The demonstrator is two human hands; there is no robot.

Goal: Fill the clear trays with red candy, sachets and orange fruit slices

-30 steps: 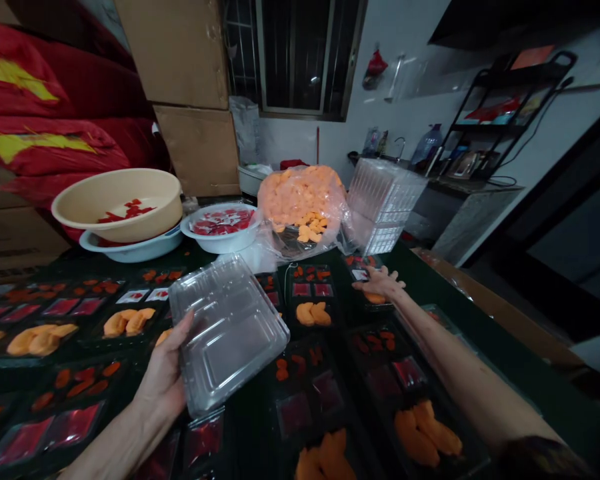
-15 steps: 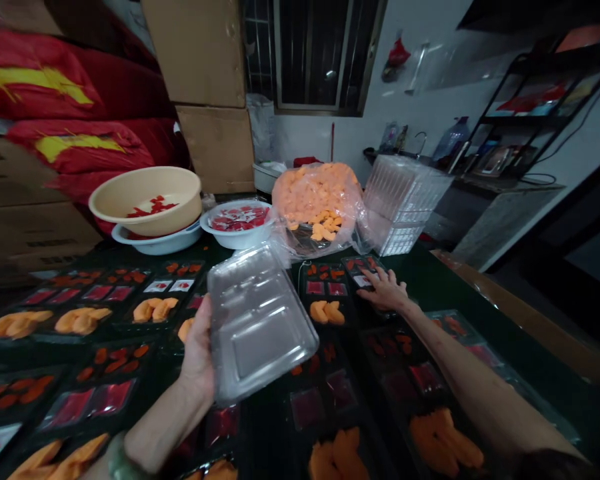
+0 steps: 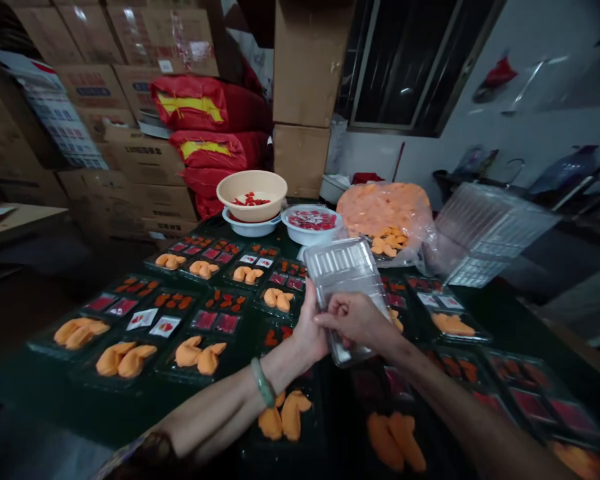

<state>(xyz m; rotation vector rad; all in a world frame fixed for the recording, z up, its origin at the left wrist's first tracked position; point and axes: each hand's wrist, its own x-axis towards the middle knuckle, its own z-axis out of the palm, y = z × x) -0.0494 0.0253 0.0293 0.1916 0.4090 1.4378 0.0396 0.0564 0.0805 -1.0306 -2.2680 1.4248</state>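
Observation:
A stack of clear plastic lids (image 3: 345, 259) is tilted above the middle of the table, gripped along its left edge by my left hand (image 3: 310, 328). Across the stack's lower part lies my right hand (image 3: 354, 319), fingers curled and pinching near that same edge, close to my left thumb. How many lids are in the stack I cannot tell. Below and around my hands sit black trays, each with orange fortune-cookie-shaped pieces (image 3: 196, 355), small dark red packets (image 3: 215, 322) and orange-red slices (image 3: 226, 300). Some trays carry white printed packets (image 3: 165, 326) instead.
At the table's back stand a cream basin (image 3: 253, 193) with red bits, a white bowl (image 3: 313, 223) of red packets, and a big plastic bag (image 3: 387, 203) of orange pieces. A tall stack of clear containers (image 3: 495, 227) stands at right. Cartons (image 3: 145, 160) and red bundles (image 3: 215, 110) rise behind.
My right hand has left the tray at the right and come to the lid stack in my left hand. The view has swung left, showing more trays and cartons.

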